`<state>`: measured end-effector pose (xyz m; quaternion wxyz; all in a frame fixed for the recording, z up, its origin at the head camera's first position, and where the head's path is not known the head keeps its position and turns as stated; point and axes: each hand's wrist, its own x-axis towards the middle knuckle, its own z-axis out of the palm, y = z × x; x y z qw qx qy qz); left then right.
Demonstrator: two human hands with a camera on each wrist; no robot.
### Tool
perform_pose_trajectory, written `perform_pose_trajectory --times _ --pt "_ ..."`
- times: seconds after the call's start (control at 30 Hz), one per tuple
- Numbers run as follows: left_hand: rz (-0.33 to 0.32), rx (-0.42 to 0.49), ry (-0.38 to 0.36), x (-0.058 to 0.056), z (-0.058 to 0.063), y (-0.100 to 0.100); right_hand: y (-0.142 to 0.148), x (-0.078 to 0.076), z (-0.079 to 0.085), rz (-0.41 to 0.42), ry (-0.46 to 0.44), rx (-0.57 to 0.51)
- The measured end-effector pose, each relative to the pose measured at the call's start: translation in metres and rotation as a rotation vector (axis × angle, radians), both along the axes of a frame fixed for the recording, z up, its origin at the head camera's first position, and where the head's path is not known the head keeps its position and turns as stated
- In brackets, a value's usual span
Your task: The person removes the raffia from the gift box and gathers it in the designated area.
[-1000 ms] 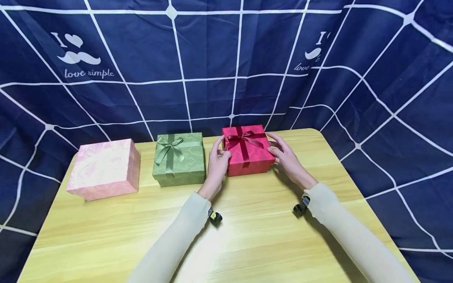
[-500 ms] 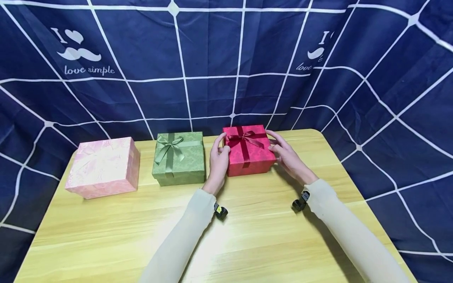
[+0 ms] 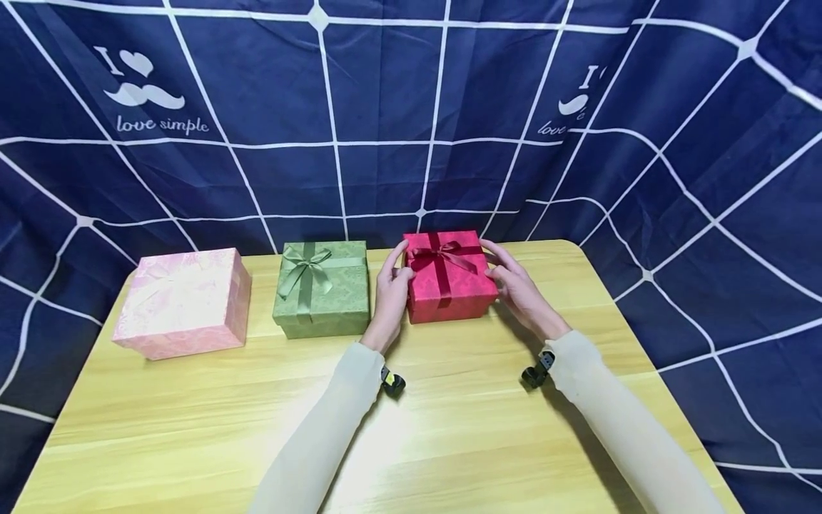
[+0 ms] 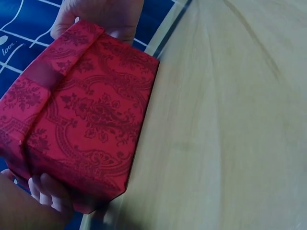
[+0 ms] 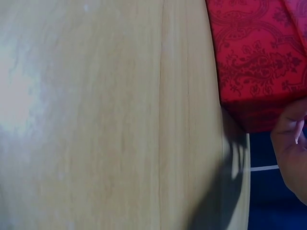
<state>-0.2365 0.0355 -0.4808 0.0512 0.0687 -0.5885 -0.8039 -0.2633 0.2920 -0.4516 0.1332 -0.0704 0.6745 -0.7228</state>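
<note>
A red gift box [image 3: 449,285] with a dark red ribbon and bow stands near the back edge of the wooden table [image 3: 443,428]. My left hand [image 3: 388,296] holds its left side, thumb near the lid's edge and fingers reaching along the side. On the opposite side my right hand [image 3: 521,291] grips the box with thumb and fingers. In the left wrist view the patterned front of the red gift box [image 4: 96,110] shows between both hands. The right wrist view catches one corner of the red gift box [image 5: 259,57] with the right hand [image 5: 293,153] against it.
Left of the red box stands a green gift box [image 3: 324,289] with a green bow, close to my left hand. Farther left is a pink gift box [image 3: 183,303]. A dark blue curtain [image 3: 379,107] with white lines hangs behind the table and along its sides.
Both hands stay on the red gift box, with only slight shifts of the left hand and thumb. The head view has moved a little; the boxes keep their places.
</note>
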Motion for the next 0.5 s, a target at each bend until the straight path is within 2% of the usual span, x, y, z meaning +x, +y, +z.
perform_pose_trajectory --times 0.1,0.17,0.37,0.5 --pt "-0.01 0.01 0.024 0.009 0.015 -0.003 -0.003 -0.002 0.0 -0.009 0.005 -0.015" --pt "-0.006 -0.008 0.014 0.009 0.019 -0.004 -0.003 -0.004 0.001 -0.011 0.01 -0.02" --pt "0.02 -0.09 0.024 0.005 0.022 -0.002 -0.001 -0.003 0.001 -0.017 0.008 -0.022" --pt "0.015 -0.118 0.023 0.004 0.021 -0.003 0.0 -0.001 0.0 -0.016 -0.002 -0.017"
